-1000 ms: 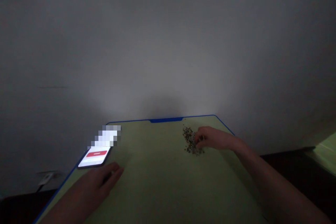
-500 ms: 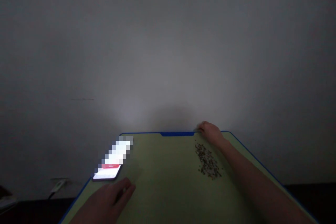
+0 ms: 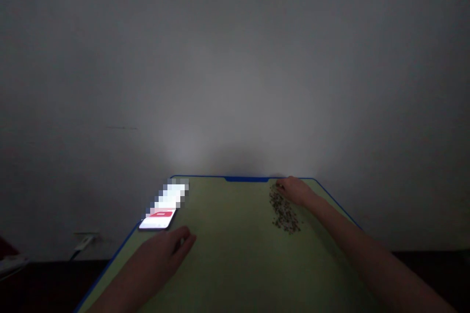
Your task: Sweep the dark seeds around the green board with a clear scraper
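Note:
A heap of tiny dark and pale grains (image 3: pixel 285 215), too small to name, lies spread on the right half of a yellow-green tabletop (image 3: pixel 227 244). My right hand (image 3: pixel 293 190) is at the far end of this heap, fingers curled down at the grains; whatever they pinch is hidden. At the left, my left hand (image 3: pixel 174 247) hovers over or rests on the table just in front of a phone (image 3: pixel 165 205). Its thumb and fingers are bent towards each other, and I cannot make out anything between them. The phone lies flat with its screen lit.
The table has a blue rim (image 3: pixel 198 176) with a wider blue strip (image 3: pixel 246 179) at its far edge. Behind it rises a grey wall (image 3: pixel 235 68). A plug with a cable (image 3: pixel 84 242) is low on the wall at left. The room is dim.
My right hand has come back from the table's far edge to the far end of the grain heap. The view has tilted slightly; my left hand stays near the phone.

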### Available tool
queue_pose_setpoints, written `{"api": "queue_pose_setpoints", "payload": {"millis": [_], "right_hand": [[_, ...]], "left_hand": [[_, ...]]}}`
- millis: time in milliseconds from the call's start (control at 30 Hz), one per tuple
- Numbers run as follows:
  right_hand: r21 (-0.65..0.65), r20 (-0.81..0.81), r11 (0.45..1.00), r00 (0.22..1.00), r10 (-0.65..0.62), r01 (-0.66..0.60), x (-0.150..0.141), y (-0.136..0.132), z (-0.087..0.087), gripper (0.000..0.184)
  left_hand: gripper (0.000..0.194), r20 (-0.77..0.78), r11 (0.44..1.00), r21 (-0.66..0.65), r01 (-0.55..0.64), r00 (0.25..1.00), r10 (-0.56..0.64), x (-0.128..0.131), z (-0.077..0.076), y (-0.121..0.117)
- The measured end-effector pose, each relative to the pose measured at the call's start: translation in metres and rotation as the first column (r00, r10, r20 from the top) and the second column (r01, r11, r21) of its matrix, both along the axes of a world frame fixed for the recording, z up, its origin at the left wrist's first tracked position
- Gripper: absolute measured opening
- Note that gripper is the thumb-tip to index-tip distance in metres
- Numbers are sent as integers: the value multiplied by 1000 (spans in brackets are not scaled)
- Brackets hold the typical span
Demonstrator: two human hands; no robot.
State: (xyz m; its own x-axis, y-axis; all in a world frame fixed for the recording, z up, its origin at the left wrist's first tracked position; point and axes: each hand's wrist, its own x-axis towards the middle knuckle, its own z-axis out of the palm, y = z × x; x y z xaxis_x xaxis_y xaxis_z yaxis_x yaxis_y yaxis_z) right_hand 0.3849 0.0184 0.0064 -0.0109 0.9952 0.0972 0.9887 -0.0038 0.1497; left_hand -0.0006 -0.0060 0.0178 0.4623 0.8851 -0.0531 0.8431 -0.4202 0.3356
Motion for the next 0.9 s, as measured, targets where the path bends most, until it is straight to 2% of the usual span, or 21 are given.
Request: {"api": "queue_pose_setpoints", "payload": {"millis": [133,267,667,800,900], "right_hand": [[6,23,999,999,-39,38,-9,-3,-8,26],[37,43,999,999,-26,24,-25,-11,-14,25],[38,-14,976,976,215,-214,-82,-41,-10,32],[81,-68,973,973,221,-215,-82,-47,-3,34],[123,-98,979,980,175,-163,-72,-45,6,34]], "left_hand": [[43,17,1000,24,20,1000,-20,-1,-4,3],[42,16,999,35,25,1000,-26,-1,0,1],[40,13,999,37,31,999,-31,4,8,-4],[40,3,998,50,29,1000,-29,4,9,-5],[40,-4,997,74,19,1000,-18,5,11,-7]]}}
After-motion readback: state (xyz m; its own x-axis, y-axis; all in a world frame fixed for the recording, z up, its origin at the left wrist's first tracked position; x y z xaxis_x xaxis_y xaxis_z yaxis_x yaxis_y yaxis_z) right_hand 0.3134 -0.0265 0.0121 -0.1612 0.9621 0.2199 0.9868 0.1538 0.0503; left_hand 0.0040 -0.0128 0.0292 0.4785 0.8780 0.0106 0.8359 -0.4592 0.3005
